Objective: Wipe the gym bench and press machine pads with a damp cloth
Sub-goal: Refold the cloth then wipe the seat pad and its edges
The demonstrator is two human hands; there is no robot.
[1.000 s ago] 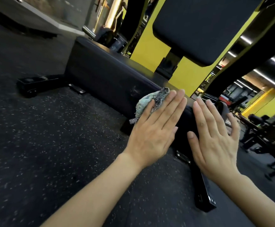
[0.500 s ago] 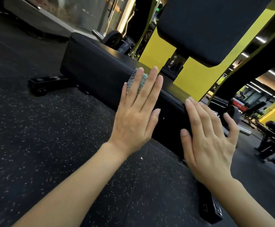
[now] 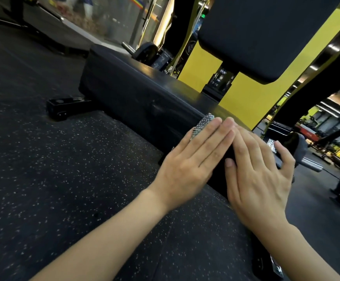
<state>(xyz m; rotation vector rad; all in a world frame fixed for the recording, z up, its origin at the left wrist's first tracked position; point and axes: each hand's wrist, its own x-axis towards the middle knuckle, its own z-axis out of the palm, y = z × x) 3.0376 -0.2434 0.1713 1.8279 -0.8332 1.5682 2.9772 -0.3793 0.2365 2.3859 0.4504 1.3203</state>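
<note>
Now left hand (image 3: pixel 187 169) flat, pressing cloth (image 3: pixel 202 123) on bench pad (image 3: pixel 134 98) side, cloth peeking beyond fingertips, right hand (image 3: pixel 260 175) flat beside, touching pad

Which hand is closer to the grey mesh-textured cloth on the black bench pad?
Left. The left hand presses flat on the grey mesh-textured cloth; the right hand rests on the black bench pad just beside the left, with no cloth showing under it.

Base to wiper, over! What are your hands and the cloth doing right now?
Left hand flat, pressing cloth against side of bench pad. Right hand flat on its near end. Nothing in the way.
</note>
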